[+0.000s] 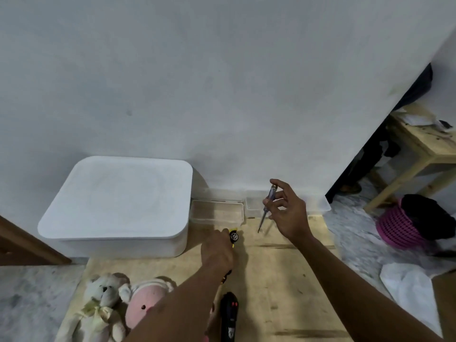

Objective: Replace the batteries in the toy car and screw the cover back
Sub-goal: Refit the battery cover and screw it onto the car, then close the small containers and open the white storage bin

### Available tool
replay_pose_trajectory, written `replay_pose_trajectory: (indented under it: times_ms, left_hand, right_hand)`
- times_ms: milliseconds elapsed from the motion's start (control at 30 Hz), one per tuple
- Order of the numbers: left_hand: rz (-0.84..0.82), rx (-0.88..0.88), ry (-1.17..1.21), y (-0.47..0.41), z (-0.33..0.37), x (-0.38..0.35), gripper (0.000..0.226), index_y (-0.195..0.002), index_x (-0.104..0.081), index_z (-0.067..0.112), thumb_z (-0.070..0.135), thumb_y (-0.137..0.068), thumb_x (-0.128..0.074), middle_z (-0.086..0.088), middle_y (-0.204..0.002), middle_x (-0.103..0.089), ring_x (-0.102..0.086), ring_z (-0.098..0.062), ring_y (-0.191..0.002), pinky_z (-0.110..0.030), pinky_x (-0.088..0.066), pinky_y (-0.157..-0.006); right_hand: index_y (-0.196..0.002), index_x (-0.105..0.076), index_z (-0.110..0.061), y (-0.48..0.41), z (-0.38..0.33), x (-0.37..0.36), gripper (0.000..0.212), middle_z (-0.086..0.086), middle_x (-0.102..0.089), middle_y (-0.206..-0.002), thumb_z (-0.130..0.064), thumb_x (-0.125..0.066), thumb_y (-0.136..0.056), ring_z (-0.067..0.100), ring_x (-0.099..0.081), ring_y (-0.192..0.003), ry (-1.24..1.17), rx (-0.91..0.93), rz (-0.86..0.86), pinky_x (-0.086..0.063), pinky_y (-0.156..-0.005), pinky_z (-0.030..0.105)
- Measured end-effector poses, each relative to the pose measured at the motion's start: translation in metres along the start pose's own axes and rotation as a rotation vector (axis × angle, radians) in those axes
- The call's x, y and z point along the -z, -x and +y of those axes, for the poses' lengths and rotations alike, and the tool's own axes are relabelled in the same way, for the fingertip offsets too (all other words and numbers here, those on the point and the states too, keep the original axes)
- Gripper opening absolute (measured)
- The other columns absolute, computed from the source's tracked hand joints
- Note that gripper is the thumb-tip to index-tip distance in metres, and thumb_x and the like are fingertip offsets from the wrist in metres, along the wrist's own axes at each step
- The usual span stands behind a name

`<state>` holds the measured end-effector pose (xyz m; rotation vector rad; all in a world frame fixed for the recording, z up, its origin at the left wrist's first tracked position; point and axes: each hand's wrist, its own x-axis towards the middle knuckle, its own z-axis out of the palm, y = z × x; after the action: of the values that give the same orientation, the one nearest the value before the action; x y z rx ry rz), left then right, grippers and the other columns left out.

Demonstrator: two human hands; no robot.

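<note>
A plain white wall (222, 82) is filling the far side. A wooden counter (283, 280) is lying near, over marbled floor (32, 299). At far right, a wooden table (424, 149) is standing in a dark doorway.

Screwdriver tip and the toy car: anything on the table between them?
No. In the head view, only bare wooden table separates the screwdriver in the right hand from the toy car under the left hand.
</note>
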<state>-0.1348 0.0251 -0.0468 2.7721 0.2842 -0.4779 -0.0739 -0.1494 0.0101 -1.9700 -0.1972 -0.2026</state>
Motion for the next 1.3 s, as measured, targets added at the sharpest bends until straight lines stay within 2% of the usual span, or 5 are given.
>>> replay_pose_trajectory:
  times_ms: [333,667,900,1100,1300]
  left_hand:
    - [0.023,-0.021,-0.084,-0.017,0.014,-0.028,0.065,-0.135,-0.042,0.016,0.054,-0.086,-0.062,-0.005,-0.127,-0.054,-0.057,-0.024,-0.115,-0.034,-0.047,-0.089]
    - [-0.050,-0.080,0.055,-0.015,0.024,-0.029,0.040,-0.125,-0.057,0.018,0.039,-0.092,-0.058,-0.006,-0.128,-0.050,-0.055,-0.028,-0.117,-0.036,-0.047,-0.095]
    - [0.051,-0.221,-0.108,-0.040,0.006,0.065,0.035,-0.117,-0.063,0.015,0.016,-0.082,-0.062,-0.008,-0.119,-0.062,-0.062,-0.028,-0.110,-0.035,-0.053,-0.086]
    - [0.154,-0.363,-0.299,-0.076,0.006,0.137,0.039,-0.118,-0.059,0.011,0.003,-0.080,-0.061,-0.009,-0.116,-0.057,-0.061,-0.031,-0.106,-0.037,-0.051,-0.081]
    - [0.054,-0.364,-0.484,-0.111,0.013,0.136,0.040,-0.120,-0.058,0.011,0.008,-0.082,-0.067,-0.008,-0.114,-0.058,-0.063,-0.028,-0.103,-0.034,-0.050,-0.078]
  right_hand:
    - [-0.133,-0.056,-0.026,-0.001,0.036,0.004,0.051,0.000,-0.068,-0.088,-0.012,-0.074,-0.088,0.017,-0.072,-0.073,0.020,-0.021,-0.089,-0.060,-0.062,0.051]
    - [-0.138,-0.051,-0.028,-0.006,0.050,-0.007,0.057,-0.002,-0.069,-0.086,-0.012,-0.074,-0.088,0.016,-0.069,-0.070,0.058,-0.027,-0.138,-0.061,-0.064,0.040]
    - [-0.095,-0.065,-0.026,-0.007,0.023,-0.032,0.024,-0.010,-0.069,-0.089,-0.007,-0.076,-0.084,0.003,-0.062,-0.074,0.221,-0.059,-0.215,-0.051,-0.068,0.021]
    - [-0.112,-0.071,-0.019,-0.016,0.021,-0.074,0.031,-0.002,-0.066,-0.110,-0.003,-0.065,-0.087,0.013,-0.061,-0.097,0.535,-0.023,-0.449,-0.051,-0.082,0.026]
    - [-0.117,-0.069,-0.017,-0.048,0.030,-0.129,0.031,0.005,-0.069,-0.111,-0.006,-0.062,-0.089,0.022,-0.067,-0.092,0.701,0.055,-0.627,-0.053,-0.076,0.030]
